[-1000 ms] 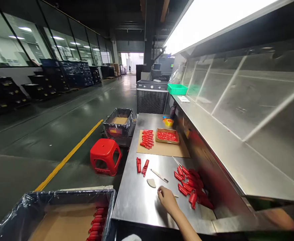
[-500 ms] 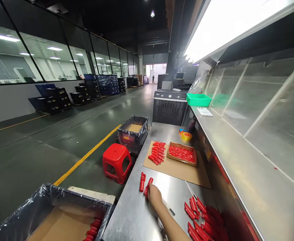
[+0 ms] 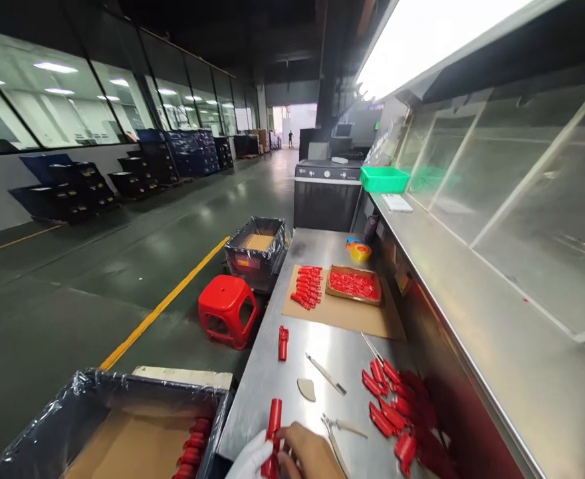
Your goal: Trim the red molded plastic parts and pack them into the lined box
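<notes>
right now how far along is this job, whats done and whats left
Looks done: some red parts lie in the plastic-lined box. In hand: one red part, held by the gloved left hand and bare right hand. Seemingly left: the loose heap of red parts on the steel table, the row on the cardboard sheet, and the tray of small red bits.

Red part [image 3: 274,419] lifted off table; now between left hand [image 3: 251,458], right hand [image 3: 305,452]

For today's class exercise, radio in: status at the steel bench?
Left hand, white-gloved, and right hand on red moulded plastic part. Pliers lying to the right.
</notes>
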`<state>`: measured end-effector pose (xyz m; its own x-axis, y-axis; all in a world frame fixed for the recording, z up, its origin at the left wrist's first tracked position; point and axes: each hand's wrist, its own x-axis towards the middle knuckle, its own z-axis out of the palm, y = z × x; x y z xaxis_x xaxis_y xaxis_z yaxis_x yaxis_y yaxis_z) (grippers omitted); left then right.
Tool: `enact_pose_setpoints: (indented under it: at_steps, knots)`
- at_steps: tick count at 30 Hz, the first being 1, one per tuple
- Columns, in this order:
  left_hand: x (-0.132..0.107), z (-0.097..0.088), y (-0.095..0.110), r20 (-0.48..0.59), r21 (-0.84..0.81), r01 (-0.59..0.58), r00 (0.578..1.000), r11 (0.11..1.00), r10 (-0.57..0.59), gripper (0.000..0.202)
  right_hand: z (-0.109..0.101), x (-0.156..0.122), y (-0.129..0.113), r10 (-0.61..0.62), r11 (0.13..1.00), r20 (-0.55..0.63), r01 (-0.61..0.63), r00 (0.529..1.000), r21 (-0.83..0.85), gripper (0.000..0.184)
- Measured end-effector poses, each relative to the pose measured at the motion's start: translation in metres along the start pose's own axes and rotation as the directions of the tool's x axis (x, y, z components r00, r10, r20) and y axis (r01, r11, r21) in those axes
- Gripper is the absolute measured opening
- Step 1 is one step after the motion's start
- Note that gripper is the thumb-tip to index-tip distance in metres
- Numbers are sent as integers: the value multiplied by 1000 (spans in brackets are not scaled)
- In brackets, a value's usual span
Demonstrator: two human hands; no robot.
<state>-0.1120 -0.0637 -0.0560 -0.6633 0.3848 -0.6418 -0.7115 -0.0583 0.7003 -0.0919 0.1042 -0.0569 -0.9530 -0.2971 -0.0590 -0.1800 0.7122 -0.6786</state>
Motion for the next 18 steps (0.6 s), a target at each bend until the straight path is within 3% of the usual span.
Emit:
enact_pose_setpoints:
  at_steps: [4, 8, 11, 15, 18]
  knots:
    - [-12, -2, 5, 86, -229, 18, 996, 973, 2, 53, -20, -31, 38, 236, 971, -73, -238, 969, -24, 30]
    - [-25, 1, 21, 115, -230, 30, 993, 973, -4, 49, -21, -58, 85, 503, 835, -133, -520, 854, -179, 32]
    - [-32, 4, 30, 132, -214, -9, 991, 977, 38, 43, -9, -63, 99, 547, 778, -161, -570, 822, -264, 41]
    - [-36, 7, 35, 171, -208, -64, 980, 976, 101, 38, 7, -56, 101, 560, 744, -190, -590, 807, -313, 63]
    - [-39, 8, 37, 180, -213, -92, 975, 973, 131, 37, 9, -52, 102, 561, 741, -193, -592, 805, -318, 66]
